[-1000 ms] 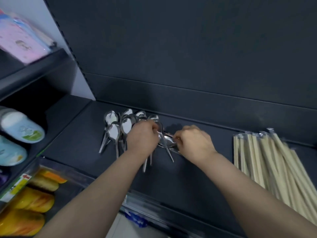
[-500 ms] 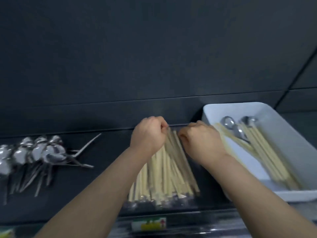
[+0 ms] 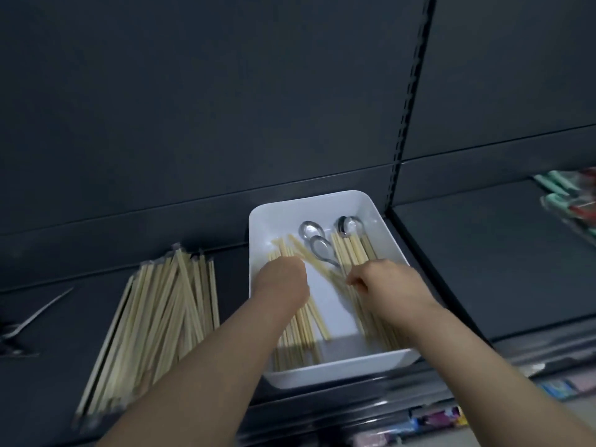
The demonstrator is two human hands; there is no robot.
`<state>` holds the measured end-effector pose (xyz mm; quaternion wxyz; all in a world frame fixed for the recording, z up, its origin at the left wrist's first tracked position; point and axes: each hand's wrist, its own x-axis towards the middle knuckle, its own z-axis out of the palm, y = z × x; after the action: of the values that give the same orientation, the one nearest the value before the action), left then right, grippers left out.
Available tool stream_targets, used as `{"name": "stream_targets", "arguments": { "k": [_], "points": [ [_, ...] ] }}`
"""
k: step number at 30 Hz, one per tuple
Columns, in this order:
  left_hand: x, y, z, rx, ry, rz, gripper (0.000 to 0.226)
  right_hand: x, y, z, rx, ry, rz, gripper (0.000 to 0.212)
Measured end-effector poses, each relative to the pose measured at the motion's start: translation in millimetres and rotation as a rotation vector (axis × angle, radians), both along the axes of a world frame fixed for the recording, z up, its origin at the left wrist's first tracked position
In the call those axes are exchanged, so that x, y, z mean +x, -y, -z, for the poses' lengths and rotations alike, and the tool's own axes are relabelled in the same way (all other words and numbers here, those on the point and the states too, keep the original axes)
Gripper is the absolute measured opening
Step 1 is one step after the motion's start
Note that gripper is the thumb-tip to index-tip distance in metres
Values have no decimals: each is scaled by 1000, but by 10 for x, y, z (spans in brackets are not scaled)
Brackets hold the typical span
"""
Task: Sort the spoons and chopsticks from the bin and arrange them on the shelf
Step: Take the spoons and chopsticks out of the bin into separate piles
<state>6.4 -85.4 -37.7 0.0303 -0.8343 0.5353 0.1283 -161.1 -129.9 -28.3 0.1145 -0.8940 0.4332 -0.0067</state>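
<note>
A white bin [image 3: 383, 217] stands on the dark shelf [image 3: 235, 262] and holds loose chopsticks and three metal spoons [image 3: 319, 245]. My left hand [image 3: 282, 279] is inside the bin's left side, fingers curled down onto a bunch of chopsticks [image 3: 298, 337]. My right hand [image 3: 383, 283] reaches into the right side, its fingertips pinching at the chopsticks [image 3: 351, 251] there. A sorted pile of wrapped chopsticks [image 3: 161, 311] lies on the shelf left of the bin. Spoon handles [image 3: 35, 314] show at the far left edge.
The shelf's upright post [image 3: 406, 108] runs down just right of the bin. The neighbouring shelf bay [image 3: 503, 253] holds packaged goods [image 3: 574, 201] at the far right. Packaged items [image 3: 435, 417] sit on a lower shelf below the front edge.
The view has swung right, from the spoons past the chopstick pile to the bin. Both hands moved from the pile into the bin and now rest on the chopsticks there.
</note>
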Motion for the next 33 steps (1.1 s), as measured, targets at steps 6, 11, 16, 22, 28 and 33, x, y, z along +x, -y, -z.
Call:
{"name": "stream_targets", "arguments": {
  "k": [6, 11, 16, 22, 28, 33],
  "points": [
    [-65, 120, 106, -15, -112, -182, 23, 51, 42, 128, 33, 58, 35, 33],
    [1, 107, 15, -189, -333, -307, 15, 157, 106, 84, 175, -106, 105, 34],
    [24, 126, -129, -265, -432, -317, 16, 286, 127, 74, 300, -176, 176, 45],
    [114, 93, -168, -437, -594, -362, 13, 230, 81, -70, 277, 67, 247, 29],
    [650, -209, -412, -726, -686, -480, 18, 857, -287, -435, 151, 292, 114, 40],
    [1385, -966, -328, -573, -622, -591, 14, 1628, -845, -434, 181, 252, -116, 16]
  ]
}}
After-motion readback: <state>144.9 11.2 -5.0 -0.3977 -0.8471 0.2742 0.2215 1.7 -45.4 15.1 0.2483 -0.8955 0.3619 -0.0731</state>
